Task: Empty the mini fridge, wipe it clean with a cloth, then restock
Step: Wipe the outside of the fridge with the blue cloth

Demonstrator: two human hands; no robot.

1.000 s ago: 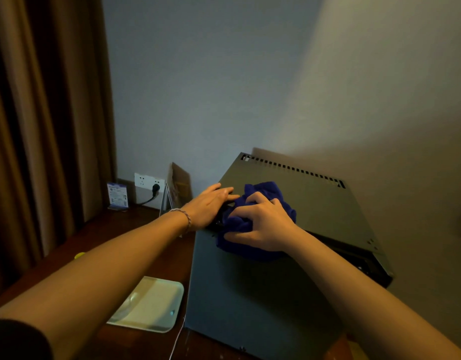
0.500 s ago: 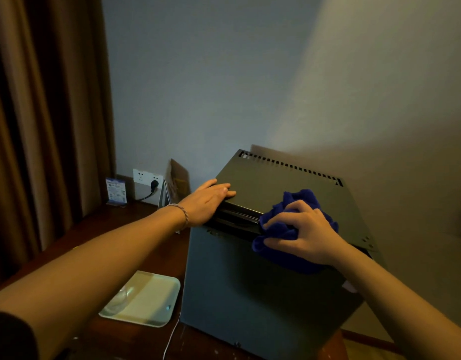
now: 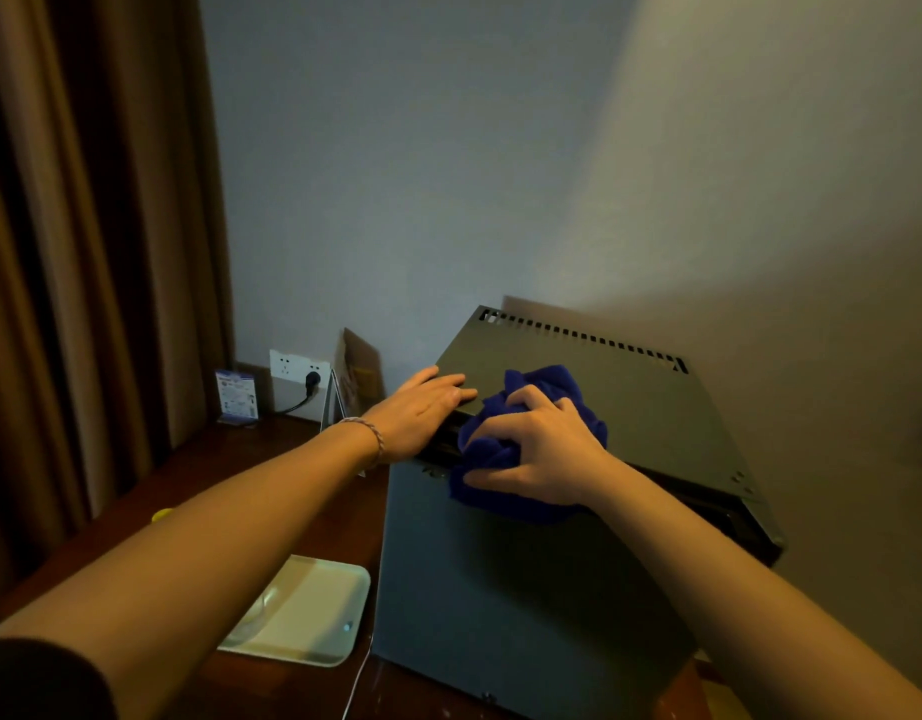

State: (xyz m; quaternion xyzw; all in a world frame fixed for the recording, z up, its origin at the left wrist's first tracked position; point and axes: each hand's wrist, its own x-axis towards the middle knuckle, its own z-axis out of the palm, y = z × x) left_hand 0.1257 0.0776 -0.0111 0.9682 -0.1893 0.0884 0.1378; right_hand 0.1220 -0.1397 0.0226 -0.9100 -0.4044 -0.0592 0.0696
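Sliding back leftward along the fridge's front top edge, the right hand [image 3: 539, 452] is now bringing the blue cloth [image 3: 531, 439] close to the left hand [image 3: 422, 415], where half a second ago it was working well toward the right end of that edge. Its fingers [image 3: 526, 402] are curling round the bunched cloth and pressing it down over the lip where the top panel is meeting the dark gap above the door. The left hand is lying flat, its fingers straight and gripping nothing, bracing the near left corner of the mini fridge [image 3: 526, 589], which is standing on the wooden surface [image 3: 272, 459] at about 5 o'clock in the view. The seam being wiped is running as a long axis from roughly 10 o'clock, under the left hand, down to 4 o'clock at the far right corner. From the cloth, the stretch of seam still open is lying toward 4 o'clock; toward 10 o'clock the left hand is almost touching the cloth and blocking the way. So the right hand is the one placed to be working this edge, and the next stroke is probably needing to head back toward 4 o'clock, or the left hand to be lifting clear. A pale tray [image 3: 303, 615] is sitting on the surface at 8 o'clock from the fridge.
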